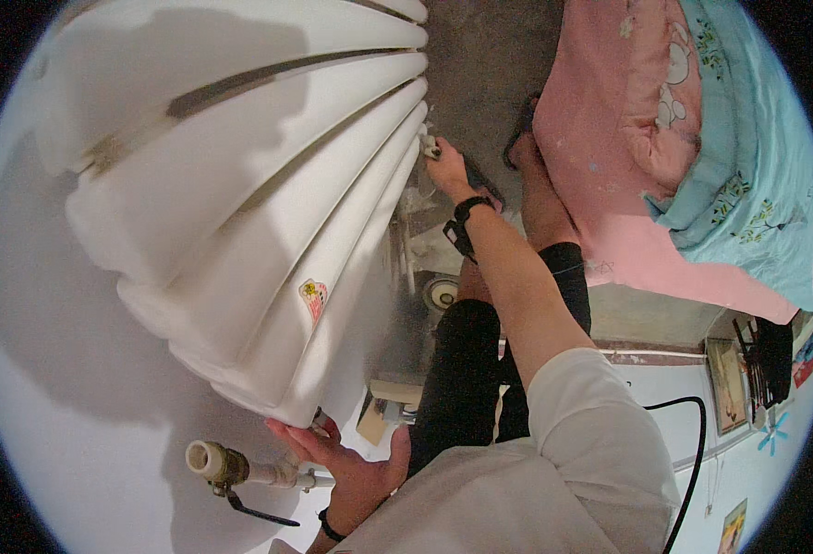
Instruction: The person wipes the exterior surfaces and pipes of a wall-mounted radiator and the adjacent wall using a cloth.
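A white finned radiator [268, 222] with a small colourful sticker [313, 300] fills the left side. My left hand [360, 466] is at its lower corner, fingers stretched and thumb apart, the fingertips against the radiator's edge beside a small metal fitting. Farther off, my right hand [450, 172] is closed at the radiator's right edge, around a small pale and dark piece [431, 148] that I cannot identify. A dark, long object [488, 189] shows beside that hand; whether the hand touches it is unclear.
Left of my left hand is a pipe valve [217, 464] with a black lever. A bed with pink bedding [600, 175] and a light blue cover [748, 175] stands to the right. A round pale object [441, 293] lies near my legs. A black cable [702, 443] hangs lower right.
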The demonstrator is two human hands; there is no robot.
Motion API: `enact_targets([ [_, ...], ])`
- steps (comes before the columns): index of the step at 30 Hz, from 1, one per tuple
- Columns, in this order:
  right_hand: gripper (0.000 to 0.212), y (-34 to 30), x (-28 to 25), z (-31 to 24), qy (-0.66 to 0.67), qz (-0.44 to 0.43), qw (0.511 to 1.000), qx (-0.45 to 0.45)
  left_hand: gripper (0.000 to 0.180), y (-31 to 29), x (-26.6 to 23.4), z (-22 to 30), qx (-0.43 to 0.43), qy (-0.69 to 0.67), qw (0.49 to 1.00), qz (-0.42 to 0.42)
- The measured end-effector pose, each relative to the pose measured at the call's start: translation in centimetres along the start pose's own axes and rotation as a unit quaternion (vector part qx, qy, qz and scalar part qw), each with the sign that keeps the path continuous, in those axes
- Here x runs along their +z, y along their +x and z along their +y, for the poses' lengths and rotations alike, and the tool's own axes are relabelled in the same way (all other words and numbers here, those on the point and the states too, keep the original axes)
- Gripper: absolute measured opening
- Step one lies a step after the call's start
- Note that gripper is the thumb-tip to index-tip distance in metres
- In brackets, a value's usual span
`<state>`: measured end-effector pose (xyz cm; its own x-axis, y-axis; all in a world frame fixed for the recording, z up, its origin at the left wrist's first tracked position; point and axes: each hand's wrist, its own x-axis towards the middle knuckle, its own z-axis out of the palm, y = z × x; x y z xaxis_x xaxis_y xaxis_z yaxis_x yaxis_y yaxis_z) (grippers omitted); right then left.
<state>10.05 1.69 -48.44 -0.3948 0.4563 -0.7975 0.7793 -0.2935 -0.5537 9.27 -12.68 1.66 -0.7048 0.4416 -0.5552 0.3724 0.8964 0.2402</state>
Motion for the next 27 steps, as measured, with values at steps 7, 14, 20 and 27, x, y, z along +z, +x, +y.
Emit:
enact_targets([
  [7,0.039,-6.3,-1.6,-1.9,0.072,-0.019,0.992,-0.1,0.134,-0.6,1.0,-1.0,0.012,-0.037,0.999,0.008],
  [14,0.034,-9.0,-2.2,-3.4,0.104,-0.014,0.979,-0.176,0.131,0.2,0.7,-0.1,0.014,0.022,1.0,0.015],
  [20,0.038,-4.7,-0.9,-1.7,0.07,0.008,0.991,-0.115,0.132,0.1,1.1,-0.2,0.027,-0.006,0.998,0.052],
  [27,0.035,-6.2,-1.9,-1.9,0.044,-0.017,0.991,-0.127,0.13,0.0,1.7,-0.4,-0.02,-0.035,0.998,0.038],
])
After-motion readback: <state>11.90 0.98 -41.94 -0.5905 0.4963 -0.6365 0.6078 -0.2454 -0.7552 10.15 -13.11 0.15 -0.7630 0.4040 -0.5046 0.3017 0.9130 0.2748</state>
